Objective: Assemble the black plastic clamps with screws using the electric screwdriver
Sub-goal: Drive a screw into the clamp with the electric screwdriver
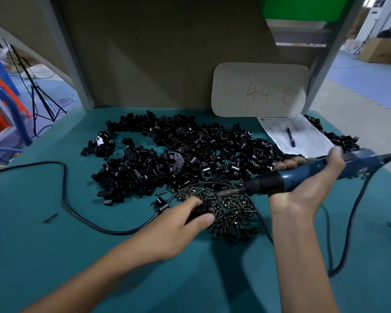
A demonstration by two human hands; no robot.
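Electric screwdriver (291, 179), one: blue body gripped round by the right hand (309, 190), bit tip down in the screws.
Screws (233, 213), one heap on the green table (54, 256), too many to count; one stray screw (51, 218) well to the left.
Black clamps (185, 150), one wide spread behind the screws, uncountable.
Clamp piece (200, 212), one, pinched by the left hand (181, 224) at the heap's edge.
Paper sheet (307, 141), one, bearing one pen (290, 137).
White board (260, 89), one.
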